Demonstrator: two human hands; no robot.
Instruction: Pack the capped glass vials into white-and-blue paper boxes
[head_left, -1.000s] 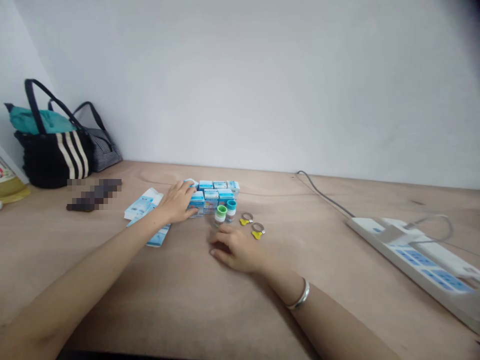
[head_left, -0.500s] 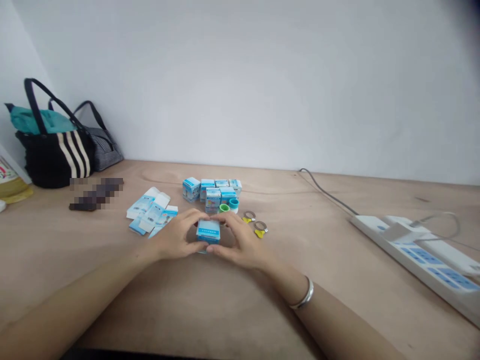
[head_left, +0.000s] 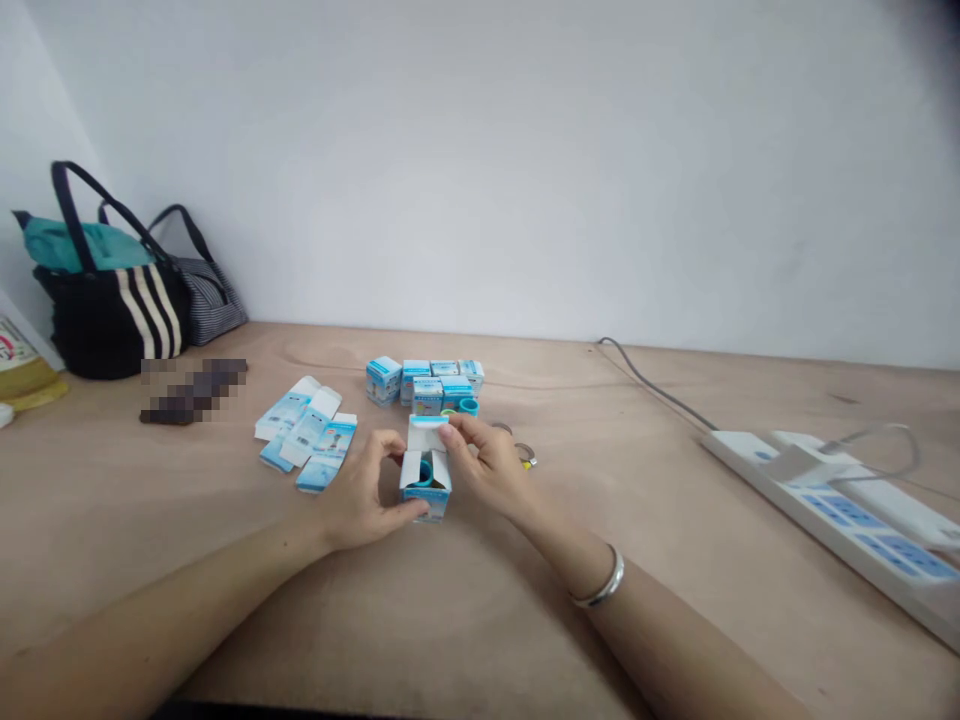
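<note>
- The left hand (head_left: 364,495) has its grip closed around the side of the open box (head_left: 426,495), thumb across the near face; the fingertips on the far side are partly hidden.
- The right hand (head_left: 484,460) pinches the edge of the raised lid flap (head_left: 429,436); the fingers behind the thumb are hard to separate.
- The open box stands above or on the near middle of the tabletop (head_left: 562,620); which of the two cannot be told. Inside, a blue rim (head_left: 424,472) shows between the side flaps, the rest hidden by the walls.
- Beyond it is a group of closed boxes (head_left: 427,390), the front ones partly covered by the lid flap. Beside them a blue-topped vial (head_left: 469,407) and a sliver of a green rim (head_left: 448,411) show.
- Metal rings (head_left: 526,455) lie behind the right hand, which covers part of them.
- Flattened cartons (head_left: 326,445) overlap to the left, their print too small to read.
- A dark object (head_left: 191,395) farther left is pixelated.
- The bottle (head_left: 22,365) at the left and the power strip (head_left: 862,530) at the right are cut off by the frame.
</note>
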